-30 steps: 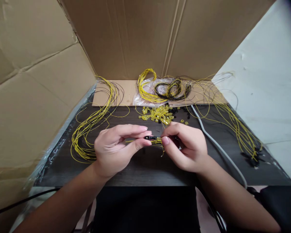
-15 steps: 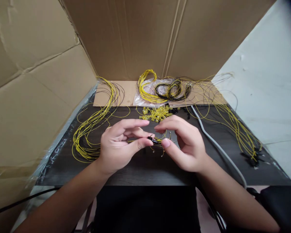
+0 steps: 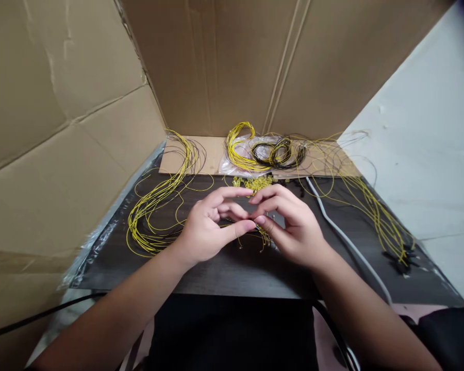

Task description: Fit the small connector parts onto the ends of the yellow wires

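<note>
My left hand [image 3: 212, 224] pinches thumb against fingers just above the table. A small black part, seen earlier in this pinch, is now almost wholly covered by fingertips. My right hand [image 3: 294, 226] meets it there, its thumb and fingers drawn together at the same spot. What the right fingers grip is hidden. Below the fingertips lie thin yellow wires [image 3: 265, 238] with small metal ends. Behind the hands is a pile of small clear-yellow plastic pieces [image 3: 257, 183], partly covered by the fingers.
Bundled yellow wires [image 3: 139, 226] lie at left. Another wire bundle [image 3: 382, 221] at right ends in black connectors [image 3: 402, 260]. Coiled yellow and black wires [image 3: 242, 159] rest on a plastic bag at the back. A grey cable [image 3: 344, 237] crosses the dark table [image 3: 224, 281]. Cardboard walls [image 3: 232, 62] stand behind.
My right fingertips have closed in to meet the left ones, covering the black part. The whole view has shifted slightly, with the table's contents appearing a little lower.
</note>
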A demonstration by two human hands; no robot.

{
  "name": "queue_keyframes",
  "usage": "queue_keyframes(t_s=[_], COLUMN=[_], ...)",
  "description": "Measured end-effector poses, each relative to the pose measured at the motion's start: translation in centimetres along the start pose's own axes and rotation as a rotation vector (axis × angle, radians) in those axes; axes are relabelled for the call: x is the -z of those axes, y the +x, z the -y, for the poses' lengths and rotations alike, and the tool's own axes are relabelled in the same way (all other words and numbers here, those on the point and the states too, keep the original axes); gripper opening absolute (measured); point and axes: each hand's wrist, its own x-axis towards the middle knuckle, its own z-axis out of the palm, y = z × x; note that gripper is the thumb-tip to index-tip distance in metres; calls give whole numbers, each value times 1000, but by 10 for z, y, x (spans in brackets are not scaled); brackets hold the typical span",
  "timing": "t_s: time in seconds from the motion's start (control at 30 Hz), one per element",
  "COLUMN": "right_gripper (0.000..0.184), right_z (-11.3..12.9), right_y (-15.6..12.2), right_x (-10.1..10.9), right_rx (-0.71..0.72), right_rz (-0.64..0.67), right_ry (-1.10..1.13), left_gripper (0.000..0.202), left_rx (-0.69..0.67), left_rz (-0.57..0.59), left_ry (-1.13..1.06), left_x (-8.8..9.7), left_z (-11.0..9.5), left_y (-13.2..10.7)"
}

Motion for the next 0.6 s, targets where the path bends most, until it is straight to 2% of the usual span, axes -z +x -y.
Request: queue_keyframes(t_s=[0.23,0.47,0.6], right_gripper=[14,17,15], right_z=[0,-2,-4], right_y=[0,-3,-3], right_x=[-10,-13,-13], right_rx=[115,104,106], right_rz=[-134,-338,-465], right_ry=[-159,-234,-294], left_gripper=[35,18,19], left_rx=[-64,62,36], left_rz=[-45,58,57], left_ry=[32,-52,93], left_x=[-6,-15,-15], left_z=[2,-2,-13], left_y=[3,12,23])
